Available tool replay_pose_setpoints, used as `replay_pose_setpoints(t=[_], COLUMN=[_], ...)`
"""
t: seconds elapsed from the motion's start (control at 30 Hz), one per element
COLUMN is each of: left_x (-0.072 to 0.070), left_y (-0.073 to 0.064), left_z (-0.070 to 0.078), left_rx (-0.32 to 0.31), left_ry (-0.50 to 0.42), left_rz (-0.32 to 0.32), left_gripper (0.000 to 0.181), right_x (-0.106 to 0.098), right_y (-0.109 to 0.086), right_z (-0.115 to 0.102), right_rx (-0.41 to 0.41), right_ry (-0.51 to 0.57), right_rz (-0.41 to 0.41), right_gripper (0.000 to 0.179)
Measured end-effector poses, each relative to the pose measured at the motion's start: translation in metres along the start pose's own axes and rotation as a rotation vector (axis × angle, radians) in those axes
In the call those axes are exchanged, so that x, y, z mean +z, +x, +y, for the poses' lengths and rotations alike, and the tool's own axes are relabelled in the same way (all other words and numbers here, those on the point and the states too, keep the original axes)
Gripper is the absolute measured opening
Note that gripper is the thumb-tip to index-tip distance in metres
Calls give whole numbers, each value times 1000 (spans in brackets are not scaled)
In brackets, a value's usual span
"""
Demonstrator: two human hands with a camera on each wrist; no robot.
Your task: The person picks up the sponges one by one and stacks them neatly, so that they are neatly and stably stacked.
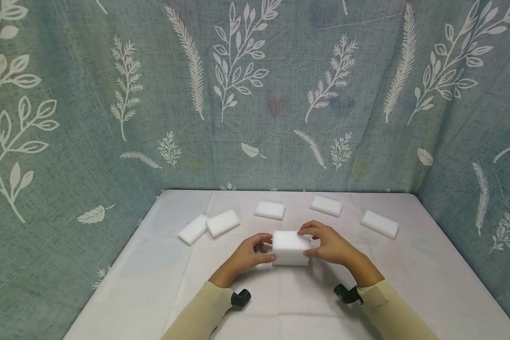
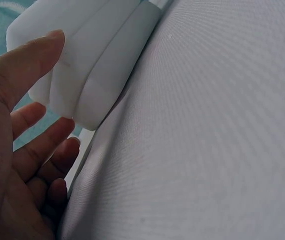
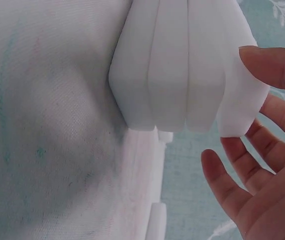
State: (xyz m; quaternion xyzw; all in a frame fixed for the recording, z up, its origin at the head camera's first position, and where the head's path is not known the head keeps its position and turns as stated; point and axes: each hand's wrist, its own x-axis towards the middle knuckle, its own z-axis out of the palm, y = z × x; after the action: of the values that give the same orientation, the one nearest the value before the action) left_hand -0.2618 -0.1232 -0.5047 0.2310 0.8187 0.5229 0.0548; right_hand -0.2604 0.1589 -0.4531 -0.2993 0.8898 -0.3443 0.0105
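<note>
Several white sponge blocks lie flat on one another in a stack (image 1: 290,255) on the cloth-covered table. My right hand (image 1: 329,243) holds the top sponge (image 3: 240,85) at its right end, thumb on the near side and fingers at the far side. In the right wrist view this sponge sits slightly askew from the layers below. My left hand (image 1: 250,255) grips the stack's left end. Its thumb (image 2: 40,57) lies against the near face, while the fingertips touch the end or far side; the lower fingers hang loosely curled.
Loose white sponges lie behind the stack: two at the left (image 1: 193,230) (image 1: 223,223), one at the back middle (image 1: 269,210), and two toward the right (image 1: 326,206) (image 1: 380,224). A leaf-patterned green curtain (image 1: 276,137) encloses the table's back and sides.
</note>
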Motion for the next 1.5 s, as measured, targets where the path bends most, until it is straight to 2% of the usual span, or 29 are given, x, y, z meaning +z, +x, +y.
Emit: replay_pose_setpoints(t=[0.13,0.2,0.33,0.57,0.87,0.9,1.13,1.5], left_x=[5,5,4,2,3,2,-5,-5], left_y=[6,7,6,6,10,10,0,-1], left_z=[-23,-26,-26,-22,-24,-24,7,11], left_rx=[-10,-20,-27,22,5,6,35,19], left_ry=[-6,-23,-55,-65,-92,-88,-107,-131], left_rz=[18,23,31,56,42,38,5,8], left_gripper=[59,62,66,59,60,60,57,57], right_x=[1,1,2,0,-4,-4,-2,1], right_y=[0,0,-1,1,3,3,4,4], right_z=[0,0,-1,-4,-5,-5,-3,-3], right_rx=[1,1,-1,3,-12,-12,-7,5], right_ry=[0,1,-7,-13,-2,4,12,-10], right_rz=[-2,-5,-9,-13,-1,2,-5,-15], right_gripper=[47,47,47,48,47,48,47,46])
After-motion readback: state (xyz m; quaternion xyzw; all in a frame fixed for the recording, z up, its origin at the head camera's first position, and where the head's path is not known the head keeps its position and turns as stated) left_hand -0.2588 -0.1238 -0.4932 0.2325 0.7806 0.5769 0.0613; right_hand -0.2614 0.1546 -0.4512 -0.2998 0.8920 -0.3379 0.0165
